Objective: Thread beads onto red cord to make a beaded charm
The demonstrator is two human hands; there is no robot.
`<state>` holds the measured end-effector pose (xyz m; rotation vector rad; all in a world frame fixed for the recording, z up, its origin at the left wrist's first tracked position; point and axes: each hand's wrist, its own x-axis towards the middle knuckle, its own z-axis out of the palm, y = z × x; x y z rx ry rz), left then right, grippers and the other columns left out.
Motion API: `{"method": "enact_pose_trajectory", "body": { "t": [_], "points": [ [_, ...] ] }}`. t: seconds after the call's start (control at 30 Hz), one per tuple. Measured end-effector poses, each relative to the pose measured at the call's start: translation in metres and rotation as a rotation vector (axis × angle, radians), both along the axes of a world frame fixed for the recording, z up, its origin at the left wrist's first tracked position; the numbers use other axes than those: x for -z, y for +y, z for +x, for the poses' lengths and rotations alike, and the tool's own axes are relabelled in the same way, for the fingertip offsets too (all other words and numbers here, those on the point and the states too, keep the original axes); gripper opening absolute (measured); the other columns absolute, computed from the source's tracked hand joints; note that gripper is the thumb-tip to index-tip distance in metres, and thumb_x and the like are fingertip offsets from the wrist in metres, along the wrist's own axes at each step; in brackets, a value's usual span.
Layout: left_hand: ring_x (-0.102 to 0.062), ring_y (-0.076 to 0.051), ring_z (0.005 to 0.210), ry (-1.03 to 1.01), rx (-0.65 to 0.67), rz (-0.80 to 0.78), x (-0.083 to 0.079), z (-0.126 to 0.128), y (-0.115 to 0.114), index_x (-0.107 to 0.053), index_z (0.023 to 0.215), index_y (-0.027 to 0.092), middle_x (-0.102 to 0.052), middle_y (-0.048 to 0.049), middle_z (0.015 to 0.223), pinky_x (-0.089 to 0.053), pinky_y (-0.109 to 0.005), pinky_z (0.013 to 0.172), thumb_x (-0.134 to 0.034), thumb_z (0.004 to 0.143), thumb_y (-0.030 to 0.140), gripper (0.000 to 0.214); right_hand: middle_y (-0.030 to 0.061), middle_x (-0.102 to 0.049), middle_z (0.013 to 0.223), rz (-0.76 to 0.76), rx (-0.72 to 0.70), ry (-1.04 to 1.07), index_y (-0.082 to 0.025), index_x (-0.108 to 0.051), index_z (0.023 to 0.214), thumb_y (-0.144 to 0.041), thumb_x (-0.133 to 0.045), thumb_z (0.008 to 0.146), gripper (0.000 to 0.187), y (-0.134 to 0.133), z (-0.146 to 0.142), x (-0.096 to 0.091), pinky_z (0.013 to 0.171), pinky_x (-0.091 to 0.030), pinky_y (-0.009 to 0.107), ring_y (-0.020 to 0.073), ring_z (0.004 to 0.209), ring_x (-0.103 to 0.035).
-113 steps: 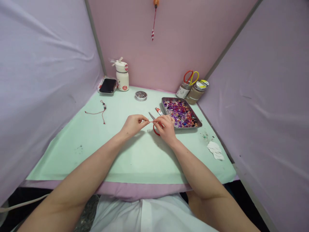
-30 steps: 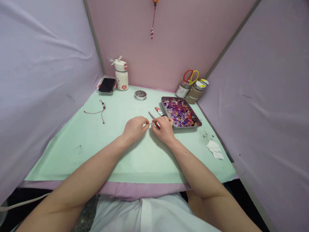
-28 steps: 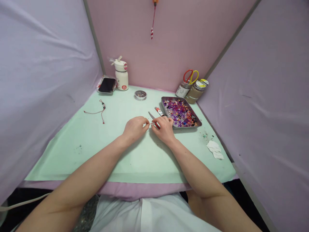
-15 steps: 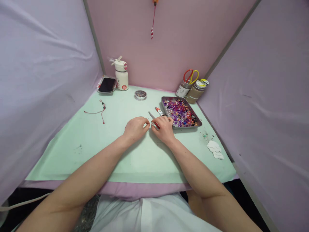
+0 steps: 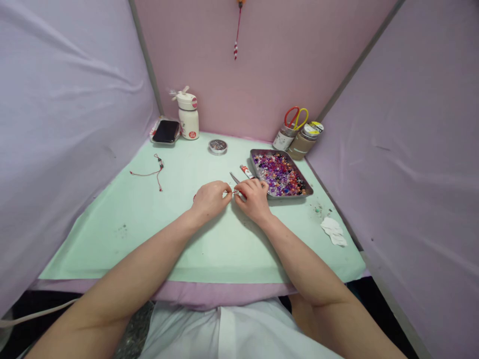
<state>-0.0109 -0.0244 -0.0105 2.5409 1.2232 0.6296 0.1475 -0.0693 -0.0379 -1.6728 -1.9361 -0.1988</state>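
Over the middle of the green tabletop, my left hand (image 5: 212, 198) and my right hand (image 5: 253, 198) are close together, fingertips almost meeting. A thin red cord (image 5: 232, 192) runs between them, pinched by the thumb and fingers of each hand. Small clear beads seem to sit on it by the right fingertips, but they are too tiny to make out well. Just beyond my right hand lie a metal-tipped tool (image 5: 234, 178), its red handle mostly covered by that hand, and a red-and-white lighter (image 5: 246, 172). The metal bead tray (image 5: 309, 191) is beside my right hand.
A finished-looking corded piece with beads (image 5: 160, 163) lies at left. Behind are a phone (image 5: 166, 131), a white bottle (image 5: 189, 119) and a small round dish (image 5: 218, 146). Jars (image 5: 303, 143), one holding scissors (image 5: 295, 118), stand back right. Crumpled tissue (image 5: 334, 232) lies at right.
My hands stay nearly in place; my right fingers have shifted slightly over the red tool handle, covering more of it. Other things have not moved.
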Motion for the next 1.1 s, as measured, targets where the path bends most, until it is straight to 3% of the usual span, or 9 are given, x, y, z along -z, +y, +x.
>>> {"method": "enact_pose_trajectory", "body": {
  "t": [0.27,1.1],
  "points": [
    [-0.063,-0.02,0.08,-0.017,-0.016,-0.02,-0.0006,0.0009,-0.0003,-0.071,0.082,0.021,-0.072,-0.0053,0.088,-0.046,-0.03,0.074,-0.049,0.081,0.026,0.022,0.0054,-0.065,0.104,0.034,-0.003,-0.09,-0.024,-0.062,0.095,-0.019,-0.051,0.085,0.016,-0.0002,0.0011,0.0029,0.091,-0.021,0.042,0.0241,0.104,-0.048],
    [-0.063,-0.021,0.079,-0.037,-0.04,-0.067,0.001,0.0039,-0.0007,-0.071,0.081,0.02,-0.072,-0.0058,0.086,-0.045,-0.032,0.074,-0.052,0.08,0.025,0.02,0.0044,-0.067,0.103,0.059,-0.018,-0.092,-0.024,-0.062,0.092,-0.021,-0.051,0.087,0.013,-0.0016,-0.002,0.0013,0.091,-0.021,0.042,0.0227,0.101,-0.049]
  ]
}}
